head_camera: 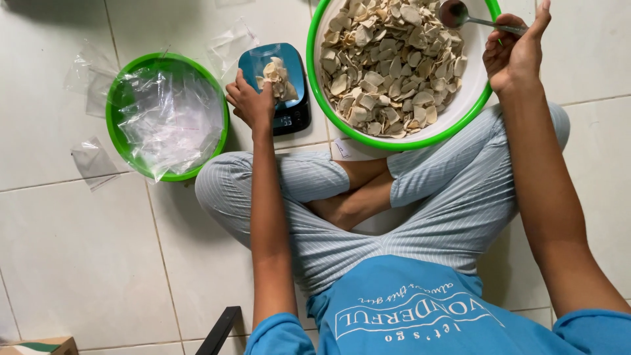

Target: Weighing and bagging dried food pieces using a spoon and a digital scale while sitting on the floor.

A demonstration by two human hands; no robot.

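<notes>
— Where was the left hand at that moment?

— It rested against the left edge of the small kitchen scale, fingers curled around the side of a clear plastic bag that stood on the scale's platform. The bag was partly filled with pale chips. So that hand was closed on the bag, holding it upright.

— And the right hand?

— It was well to the right of the scale, at the far rim of the big white basin with the green rim. It pinched the handle of a metal spoon between thumb and fingers; the little finger stuck up. The spoon's bowl hovered over the heap of chips in the basin, and I could not tell whether it carried any.

— How did the basin sit against the scale?

— Just beside it, on the scale's right, almost touching, resting near the person's crossed legs in striped trousers.

— Anything on the scale's other side?

— A smaller green bowl, just left of the scale, piled with empty clear bags. A few more loose bags lay on the white floor tiles left of that bowl.
</notes>
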